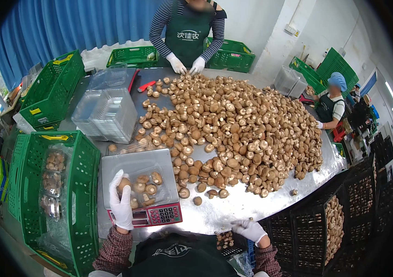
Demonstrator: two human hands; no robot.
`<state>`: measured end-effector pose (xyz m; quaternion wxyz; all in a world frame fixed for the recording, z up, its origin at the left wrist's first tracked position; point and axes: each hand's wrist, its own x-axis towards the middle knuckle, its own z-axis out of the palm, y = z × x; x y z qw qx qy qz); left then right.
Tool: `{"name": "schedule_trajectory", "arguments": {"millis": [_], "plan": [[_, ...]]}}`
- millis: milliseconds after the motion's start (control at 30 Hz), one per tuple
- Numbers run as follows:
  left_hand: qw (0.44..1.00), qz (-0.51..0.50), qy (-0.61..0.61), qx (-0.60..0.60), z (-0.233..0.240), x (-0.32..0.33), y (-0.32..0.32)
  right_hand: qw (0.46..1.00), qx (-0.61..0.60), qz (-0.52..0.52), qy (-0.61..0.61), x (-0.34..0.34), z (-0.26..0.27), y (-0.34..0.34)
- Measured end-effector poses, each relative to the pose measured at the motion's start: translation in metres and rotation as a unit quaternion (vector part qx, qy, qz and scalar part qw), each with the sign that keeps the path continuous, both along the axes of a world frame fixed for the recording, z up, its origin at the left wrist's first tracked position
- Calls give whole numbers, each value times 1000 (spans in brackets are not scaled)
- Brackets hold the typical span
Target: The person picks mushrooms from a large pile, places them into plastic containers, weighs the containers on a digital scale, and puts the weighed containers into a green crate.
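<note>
My left hand [121, 204], in a white glove, holds a brown-capped shiitake mushroom [124, 185] at the left side of a clear plastic tray [165, 195]. Several mushrooms [151, 189] lie in that tray, which rests on the steel plate [115, 164] of a red digital scale [164, 214]. My right hand [250, 230], gloved too, is at the table's near edge with its fingers bent. A small pale bit [251, 219] shows by its fingers; whether the hand grips anything is unclear. A large heap of shiitake mushrooms [238, 128] spreads over the steel table [213, 211] beyond both hands.
Left of the scale stands a green crate [85, 187] with packed mushroom trays [52, 183]. Stacked clear trays [116, 117] stand behind the scale, near a red-handled tool [147, 86]. Black crates [303, 228] of mushrooms are at right. A co-worker's gloved hands [186, 67] touch the heap's far side.
</note>
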<state>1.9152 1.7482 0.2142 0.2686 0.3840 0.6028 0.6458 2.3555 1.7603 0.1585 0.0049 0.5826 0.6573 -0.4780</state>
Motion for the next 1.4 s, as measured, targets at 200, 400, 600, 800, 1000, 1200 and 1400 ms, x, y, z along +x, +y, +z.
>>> {"name": "schedule_trajectory", "arguments": {"millis": [200,400,600,800,1000,1200,1400], "plan": [[820,-119,529,-181,-47,-6,5,968,239,38,-70,-41,-23,57],[855,-106,484,-157,-17,-6,3,903,373,123,-173,-149,-37,182],[911,-78,399,-69,-4,3,-14,869,314,197,-329,-180,-98,247],[943,-101,313,-56,9,24,-25,886,443,101,-93,-140,-96,233],[963,-240,33,-118,-6,46,-18,797,-100,-245,543,-149,5,168],[869,-318,-363,-108,-14,71,21,810,-80,-79,575,-180,35,113],[825,-266,-488,-101,-19,57,18,893,135,22,429,-203,47,92]]}}
